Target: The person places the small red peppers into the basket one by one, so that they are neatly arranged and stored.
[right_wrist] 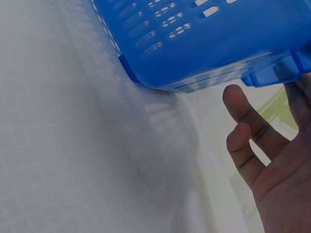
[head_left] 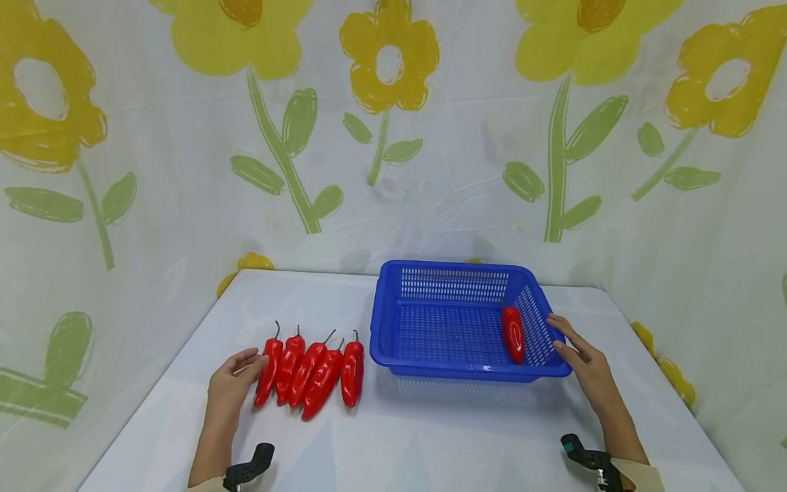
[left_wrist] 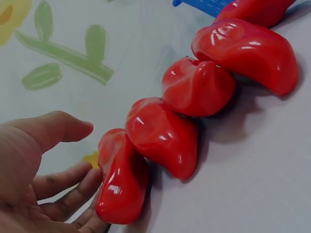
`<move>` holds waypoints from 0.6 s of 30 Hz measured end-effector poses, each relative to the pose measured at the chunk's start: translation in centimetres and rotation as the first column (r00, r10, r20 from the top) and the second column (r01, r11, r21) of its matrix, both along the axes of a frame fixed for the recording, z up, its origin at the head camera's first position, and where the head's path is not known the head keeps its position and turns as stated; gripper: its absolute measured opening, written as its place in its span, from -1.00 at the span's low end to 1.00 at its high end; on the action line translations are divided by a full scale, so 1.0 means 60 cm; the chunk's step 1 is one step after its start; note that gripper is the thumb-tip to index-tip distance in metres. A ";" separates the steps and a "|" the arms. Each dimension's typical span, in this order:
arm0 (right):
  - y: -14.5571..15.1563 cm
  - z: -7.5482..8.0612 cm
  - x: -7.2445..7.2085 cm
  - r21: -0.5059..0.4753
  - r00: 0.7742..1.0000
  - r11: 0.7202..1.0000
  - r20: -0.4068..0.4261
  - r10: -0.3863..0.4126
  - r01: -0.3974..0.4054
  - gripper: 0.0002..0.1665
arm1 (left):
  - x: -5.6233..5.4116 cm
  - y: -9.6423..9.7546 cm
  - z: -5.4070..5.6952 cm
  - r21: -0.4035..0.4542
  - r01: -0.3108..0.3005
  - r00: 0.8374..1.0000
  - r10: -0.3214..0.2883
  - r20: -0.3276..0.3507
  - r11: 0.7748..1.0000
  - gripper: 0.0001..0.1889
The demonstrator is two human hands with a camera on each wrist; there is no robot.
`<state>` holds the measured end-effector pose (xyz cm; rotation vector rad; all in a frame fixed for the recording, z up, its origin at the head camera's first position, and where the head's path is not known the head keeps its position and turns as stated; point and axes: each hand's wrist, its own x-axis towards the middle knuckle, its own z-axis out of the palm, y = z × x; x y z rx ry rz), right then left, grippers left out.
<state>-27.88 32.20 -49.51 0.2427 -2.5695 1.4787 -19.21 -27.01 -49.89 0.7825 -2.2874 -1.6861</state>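
Note:
Several red chili peppers [head_left: 321, 384] with dark stems lie side by side on the white table. My left hand [head_left: 232, 384] is beside the leftmost pepper [left_wrist: 121, 179]. Its thumb is raised apart from the pepper in the left wrist view, and the other fingers extend behind or against its far side; contact is hard to tell. A blue perforated basket [head_left: 473, 370] stands right of the row, holding one red pepper [head_left: 513, 335] near its right wall. My right hand [head_left: 587, 369] touches the basket's right rim. Two of its fingers [right_wrist: 236, 102] stay free below the rim in the right wrist view.
The white table [head_left: 393, 451] runs up to a hanging cloth [head_left: 443, 171] printed with yellow flowers, which encloses the back and sides. Black wrist camera mounts [head_left: 249, 466] sit on both forearms.

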 end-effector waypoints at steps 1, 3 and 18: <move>-0.001 0.001 0.000 -0.006 1.000 1.000 0.002 0.001 0.000 -0.39 | -0.001 0.000 -0.001 -0.014 0.010 1.000 -0.010 0.015 1.000 -0.29; -0.002 0.001 0.000 -0.011 1.000 1.000 0.008 0.002 -0.002 -0.39 | -0.002 -0.001 -0.002 -0.069 0.042 0.998 -0.038 0.056 0.997 -0.25; -0.001 -0.005 -0.002 -0.017 1.000 1.000 0.006 -0.013 0.014 -0.38 | -0.006 0.011 -0.003 -0.278 0.064 0.995 -0.039 0.094 0.958 -0.33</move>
